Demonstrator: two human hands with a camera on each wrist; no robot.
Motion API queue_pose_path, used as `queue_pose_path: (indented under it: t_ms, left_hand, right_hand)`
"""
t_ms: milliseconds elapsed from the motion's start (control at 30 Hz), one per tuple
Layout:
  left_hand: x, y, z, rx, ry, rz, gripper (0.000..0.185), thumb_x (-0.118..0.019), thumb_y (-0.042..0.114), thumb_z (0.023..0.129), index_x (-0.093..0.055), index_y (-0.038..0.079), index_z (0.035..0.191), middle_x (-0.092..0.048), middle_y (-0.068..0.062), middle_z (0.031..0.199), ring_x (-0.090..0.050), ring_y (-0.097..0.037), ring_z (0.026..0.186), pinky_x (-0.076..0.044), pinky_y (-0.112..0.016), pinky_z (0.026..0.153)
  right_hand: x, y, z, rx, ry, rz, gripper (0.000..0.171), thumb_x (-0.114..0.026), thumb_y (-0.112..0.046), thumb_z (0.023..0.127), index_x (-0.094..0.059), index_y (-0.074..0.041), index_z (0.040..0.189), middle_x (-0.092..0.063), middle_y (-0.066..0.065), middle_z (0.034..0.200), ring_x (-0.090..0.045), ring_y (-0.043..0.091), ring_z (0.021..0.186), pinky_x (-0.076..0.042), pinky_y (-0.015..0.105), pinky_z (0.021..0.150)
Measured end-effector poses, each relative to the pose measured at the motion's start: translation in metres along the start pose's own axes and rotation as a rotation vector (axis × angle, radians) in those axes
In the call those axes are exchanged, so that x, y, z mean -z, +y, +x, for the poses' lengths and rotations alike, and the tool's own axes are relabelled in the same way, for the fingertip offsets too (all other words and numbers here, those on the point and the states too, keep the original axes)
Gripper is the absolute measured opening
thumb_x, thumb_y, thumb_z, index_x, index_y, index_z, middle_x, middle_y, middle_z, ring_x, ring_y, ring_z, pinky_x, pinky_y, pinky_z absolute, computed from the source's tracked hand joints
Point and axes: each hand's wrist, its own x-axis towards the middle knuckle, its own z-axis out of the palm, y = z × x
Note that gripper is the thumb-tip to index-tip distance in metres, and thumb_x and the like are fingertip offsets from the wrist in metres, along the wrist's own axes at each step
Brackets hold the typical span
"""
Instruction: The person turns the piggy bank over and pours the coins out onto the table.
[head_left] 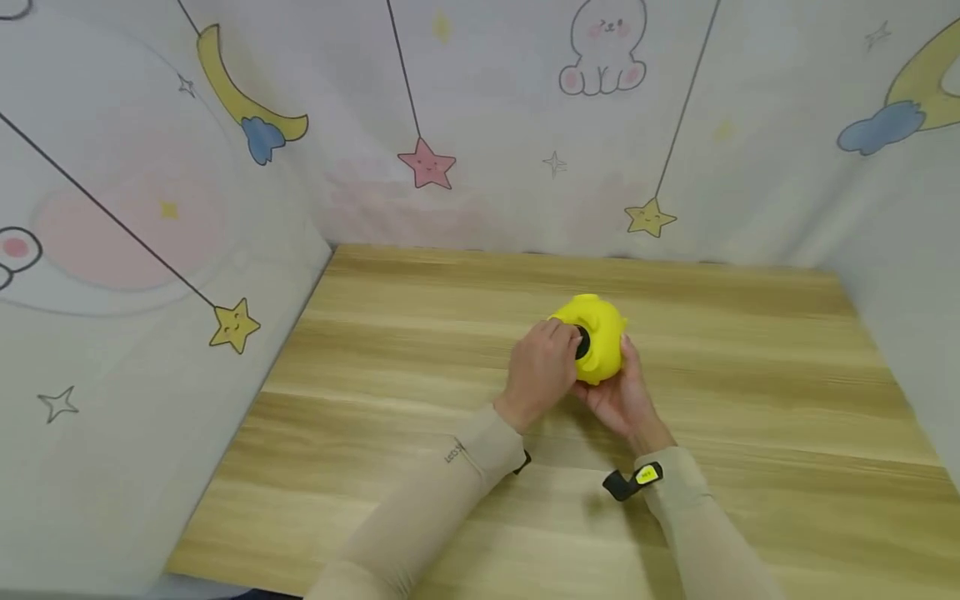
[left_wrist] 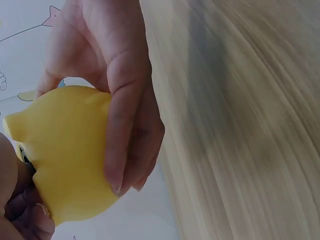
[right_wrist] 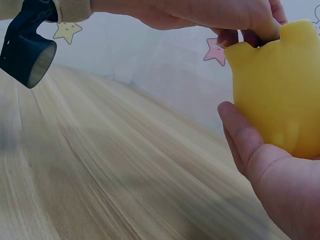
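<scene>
My right hand (head_left: 621,400) cups the yellow toy (head_left: 596,337) above the bench (head_left: 750,400), fingers curled around it. My left hand (head_left: 542,367) pinches its black plug (head_left: 582,342), mostly hidden.

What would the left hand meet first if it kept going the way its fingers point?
The black plug on the yellow toy: the left hand is already on it. Beyond the toy, bare table, as far as the head view shows.
</scene>
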Motion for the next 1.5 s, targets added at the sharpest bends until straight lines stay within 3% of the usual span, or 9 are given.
queue_pose_path:
  t_ms: [467,733,967,1133,1500]
  left_hand:
    - [0.002,0.010,0.000,0.263,0.100,-0.240,0.007,-0.066,0.006,0.092,-0.068,0.001,0.088,-0.067,-0.008,0.083,-0.066,-0.020,0.076,-0.054,-0.029,0.071]
    - [-0.001,0.013,0.003,0.412,0.109,-0.401,0.007,-0.067,0.003,0.090,-0.069,0.001,0.084,-0.066,-0.005,0.076,-0.060,-0.013,0.066,-0.049,-0.021,0.062]
    - [0.001,0.017,0.013,0.537,0.113,-0.533,0.010,-0.066,0.003,0.092,-0.068,0.002,0.082,-0.065,-0.004,0.073,-0.059,-0.011,0.063,-0.050,-0.020,0.061]
    - [0.000,0.019,0.010,0.641,0.129,-0.572,0.014,-0.067,0.002,0.091,-0.066,0.004,0.077,-0.061,0.000,0.068,-0.056,-0.010,0.059,-0.049,-0.022,0.056]
    - [-0.003,0.020,0.012,0.663,0.154,-0.580,0.013,-0.068,0.005,0.090,-0.067,0.004,0.077,-0.062,0.001,0.067,-0.057,-0.008,0.059,-0.049,-0.021,0.056]
  right_hand:
    - [0.005,0.007,-0.002,0.172,-0.098,-0.017,0.047,-0.047,-0.038,0.104,-0.037,-0.016,0.144,-0.048,0.005,0.136,-0.053,0.020,0.119,-0.046,0.037,0.099]
    - [0.009,0.004,-0.004,0.188,-0.132,-0.012,0.042,-0.050,-0.028,0.104,-0.039,-0.014,0.142,-0.051,0.006,0.135,-0.053,0.022,0.121,-0.045,0.041,0.100]
    - [0.010,-0.003,-0.001,0.214,-0.151,-0.007,0.043,-0.054,-0.020,0.101,-0.040,-0.013,0.142,-0.052,0.008,0.133,-0.054,0.022,0.118,-0.046,0.039,0.099]
    - [0.014,0.001,-0.003,0.224,-0.149,-0.002,0.041,-0.053,-0.016,0.101,-0.040,-0.017,0.140,-0.054,0.006,0.131,-0.055,0.022,0.116,-0.047,0.038,0.098]
    - [0.011,-0.001,-0.003,0.258,-0.120,-0.006,0.042,-0.055,-0.016,0.101,-0.041,-0.019,0.140,-0.054,0.005,0.131,-0.055,0.021,0.117,-0.047,0.037,0.096]
